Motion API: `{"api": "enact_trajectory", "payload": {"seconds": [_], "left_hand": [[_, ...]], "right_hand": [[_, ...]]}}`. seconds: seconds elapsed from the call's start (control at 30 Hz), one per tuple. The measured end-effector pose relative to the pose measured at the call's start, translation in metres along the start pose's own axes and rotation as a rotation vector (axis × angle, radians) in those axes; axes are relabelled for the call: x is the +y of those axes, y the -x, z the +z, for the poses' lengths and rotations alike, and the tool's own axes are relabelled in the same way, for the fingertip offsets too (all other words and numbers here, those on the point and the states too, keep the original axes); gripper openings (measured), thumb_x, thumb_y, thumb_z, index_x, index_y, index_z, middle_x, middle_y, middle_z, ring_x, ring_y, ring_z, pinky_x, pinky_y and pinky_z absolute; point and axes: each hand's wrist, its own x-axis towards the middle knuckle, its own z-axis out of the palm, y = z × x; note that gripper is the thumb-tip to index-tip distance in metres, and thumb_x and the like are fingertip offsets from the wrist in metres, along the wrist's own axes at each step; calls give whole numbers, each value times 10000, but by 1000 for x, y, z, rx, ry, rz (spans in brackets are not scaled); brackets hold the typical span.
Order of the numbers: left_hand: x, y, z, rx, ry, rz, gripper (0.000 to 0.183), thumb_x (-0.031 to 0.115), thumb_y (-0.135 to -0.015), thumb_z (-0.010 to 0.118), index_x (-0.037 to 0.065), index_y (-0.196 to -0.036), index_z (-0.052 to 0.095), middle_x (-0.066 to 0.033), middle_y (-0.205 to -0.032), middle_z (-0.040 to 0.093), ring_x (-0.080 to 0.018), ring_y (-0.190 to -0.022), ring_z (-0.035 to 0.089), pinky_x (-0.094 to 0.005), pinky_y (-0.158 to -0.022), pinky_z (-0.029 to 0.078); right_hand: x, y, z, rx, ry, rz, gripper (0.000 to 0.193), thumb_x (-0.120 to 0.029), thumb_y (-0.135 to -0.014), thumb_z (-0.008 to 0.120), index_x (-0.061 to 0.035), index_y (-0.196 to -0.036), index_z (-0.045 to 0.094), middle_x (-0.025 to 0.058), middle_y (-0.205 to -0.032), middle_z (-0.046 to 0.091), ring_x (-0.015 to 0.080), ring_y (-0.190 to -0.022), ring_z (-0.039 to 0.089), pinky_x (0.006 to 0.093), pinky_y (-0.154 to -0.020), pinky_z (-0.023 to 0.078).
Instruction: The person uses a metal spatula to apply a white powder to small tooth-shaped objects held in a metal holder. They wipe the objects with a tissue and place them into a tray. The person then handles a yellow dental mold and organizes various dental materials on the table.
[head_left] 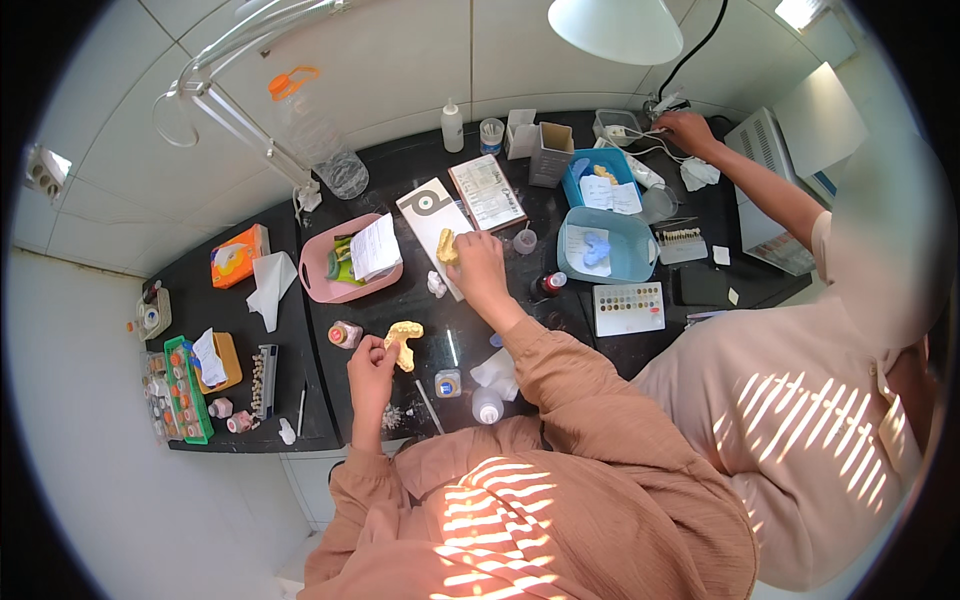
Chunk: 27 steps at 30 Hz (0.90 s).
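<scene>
My left hand [371,372] pinches the edge of a yellow dental cast [405,335], a horseshoe-shaped arch, above the near part of the black table. Farther off, my right hand [478,268] has its fingers closed on a second, smaller yellow dental cast [446,243], over a long white box [424,204]. A crumpled white wad [436,285] lies just left of that box. Beside my left hand stands a small pink-filled bottle [345,334]. A thin stick [429,405], a small square jar [448,383] and a white-capped bottle [487,405] are near me.
To the left is a pink basket [312,290] with papers; a green rack [186,385] of jars lies farther left. Blue bins [640,262] and a shade guide [629,308] sit right. A co-worker's hand [686,132] touches white cables at back right. A lamp [615,30] overhangs.
</scene>
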Motion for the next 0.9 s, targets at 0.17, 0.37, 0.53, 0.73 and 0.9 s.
{"api": "enact_trajectory", "payload": {"seconds": [0.17, 0.37, 0.53, 0.73, 0.9], "left_hand": [[-4, -8, 4, -35, -75, 37, 217, 189, -907, 672, 10, -829, 577, 19, -607, 566, -31, -544, 457, -223, -504, 375], [-5, -10, 11, -64, -67, 47, 213, 181, -909, 669, 18, -814, 570, 28, -592, 545, -29, -533, 437, -222, -498, 358], [-5, -13, 19, -79, -44, 57, 212, 172, -909, 666, 21, -808, 557, 35, -576, 519, -29, -523, 419, -223, -490, 343], [3, -15, 18, -70, -25, 30, 204, 168, -905, 670, 21, -821, 557, 35, -592, 535, -31, -528, 431, -222, -495, 363], [-2, -19, 11, -38, 34, -24, 201, 156, -902, 676, 14, -825, 556, 30, -598, 531, -34, -531, 431, -222, -486, 357]], "right_hand": [[-5, 3, -12, 95, 20, -31, 360, -139, -697, 756, -18, -1011, 629, 129, -1013, 637, 308, -1076, 538, 453, -949, 397], [37, -26, -133, 369, -24, 248, 336, -232, -802, 713, -69, -1084, 628, 153, -1070, 633, 343, -1091, 548, 436, -915, 447], [147, -29, -151, 199, 378, 507, 205, -249, -852, 659, -83, -966, 695, 114, -993, 673, 313, -1066, 556, 501, -859, 432], [186, -29, -135, 87, 377, 562, 231, -283, -892, 609, -93, -932, 734, 120, -989, 692, 303, -1062, 573, 504, -851, 441], [203, -27, -171, 409, 24, 348, 205, -240, -869, 673, -82, -974, 748, 135, -958, 719, 261, -842, 664, 372, -756, 497]]}}
